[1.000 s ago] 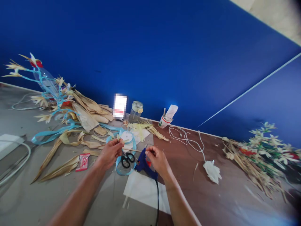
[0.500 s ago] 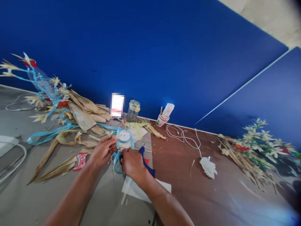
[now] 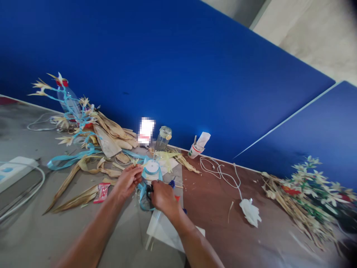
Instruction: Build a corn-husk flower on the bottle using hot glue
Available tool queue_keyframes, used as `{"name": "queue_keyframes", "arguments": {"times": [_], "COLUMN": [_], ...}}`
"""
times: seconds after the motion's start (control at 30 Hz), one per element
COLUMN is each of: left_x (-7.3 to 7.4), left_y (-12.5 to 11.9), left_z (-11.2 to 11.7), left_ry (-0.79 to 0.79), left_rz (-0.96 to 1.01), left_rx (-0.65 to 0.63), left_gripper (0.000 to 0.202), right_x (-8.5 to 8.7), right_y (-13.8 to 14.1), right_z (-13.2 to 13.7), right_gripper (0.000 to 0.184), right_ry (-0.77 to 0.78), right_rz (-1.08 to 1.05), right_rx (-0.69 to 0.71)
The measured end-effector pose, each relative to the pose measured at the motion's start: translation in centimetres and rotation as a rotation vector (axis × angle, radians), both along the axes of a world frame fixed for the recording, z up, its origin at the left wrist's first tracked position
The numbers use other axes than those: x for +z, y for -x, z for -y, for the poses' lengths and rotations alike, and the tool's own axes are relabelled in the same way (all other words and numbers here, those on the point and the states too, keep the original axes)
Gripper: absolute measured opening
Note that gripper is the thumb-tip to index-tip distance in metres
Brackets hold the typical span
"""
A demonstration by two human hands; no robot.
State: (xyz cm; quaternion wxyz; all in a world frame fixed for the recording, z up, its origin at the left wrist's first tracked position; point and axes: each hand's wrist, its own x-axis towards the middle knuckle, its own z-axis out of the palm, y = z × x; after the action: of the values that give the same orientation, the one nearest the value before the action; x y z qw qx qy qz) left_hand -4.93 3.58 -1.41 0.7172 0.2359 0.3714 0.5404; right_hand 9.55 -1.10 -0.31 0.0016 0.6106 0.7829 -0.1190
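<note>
My left hand (image 3: 128,181) pinches a small pale corn-husk flower (image 3: 135,162) at its fingertips. Just to the right, my right hand (image 3: 162,194) is closed on what look like black-handled scissors (image 3: 150,190), whose blades I cannot make out. Beyond both hands lies a white spool of light-blue ribbon (image 3: 152,166), with loose ribbon looping down between them. A blue glue gun (image 3: 172,182) is partly covered by my right hand and forearm. White paper (image 3: 163,229) lies under my right wrist.
Dried husks (image 3: 111,128) and a blue-stemmed flower bunch by a bottle (image 3: 68,102) stand left. A red wrapper (image 3: 102,192) lies near my left forearm. At the back are a jar (image 3: 164,138) and cup (image 3: 195,150); right, a white cable (image 3: 220,167) and white flowers (image 3: 312,178).
The view has shifted, so the table's things sit lower and further right. More of the black handles shows beside my right hand, and my right arm covers more of the glue gun.
</note>
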Motion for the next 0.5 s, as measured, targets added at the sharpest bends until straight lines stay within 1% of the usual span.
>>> {"name": "queue_keyframes", "arguments": {"times": [0.1,0.23,0.3,0.37,0.43,0.5], "left_x": [-0.1,-0.2,-0.3,-0.3,-0.2,0.0], "left_y": [0.3,0.6,0.7,0.6,0.6,0.6], "left_z": [-0.1,-0.2,-0.3,-0.3,-0.2,-0.1], "left_ry": [-0.028,-0.043,-0.042,-0.042,-0.045,-0.047], "left_rz": [0.023,0.081,0.093,0.093,0.1,0.109], "left_rx": [-0.009,-0.015,-0.013,-0.011,-0.009,-0.01], "left_gripper": [0.027,0.027,0.026,0.025,0.026,0.026], "right_x": [0.3,0.6,0.3,-0.3,-0.7,-0.9], "right_y": [-1.4,-3.8,-4.8,-5.4,-5.5,-5.2], "right_z": [-0.1,-0.3,-0.3,-0.2,0.0,0.4], "right_gripper": [0.025,0.034,0.035,0.032,0.026,0.023], "right_ry": [-0.009,0.104,0.171,0.257,0.361,0.454], "right_rz": [-0.144,-0.417,-0.597,-0.812,-1.048,-1.26], "right_rx": [-0.017,-0.087,-0.14,-0.171,-0.205,-0.25]}}
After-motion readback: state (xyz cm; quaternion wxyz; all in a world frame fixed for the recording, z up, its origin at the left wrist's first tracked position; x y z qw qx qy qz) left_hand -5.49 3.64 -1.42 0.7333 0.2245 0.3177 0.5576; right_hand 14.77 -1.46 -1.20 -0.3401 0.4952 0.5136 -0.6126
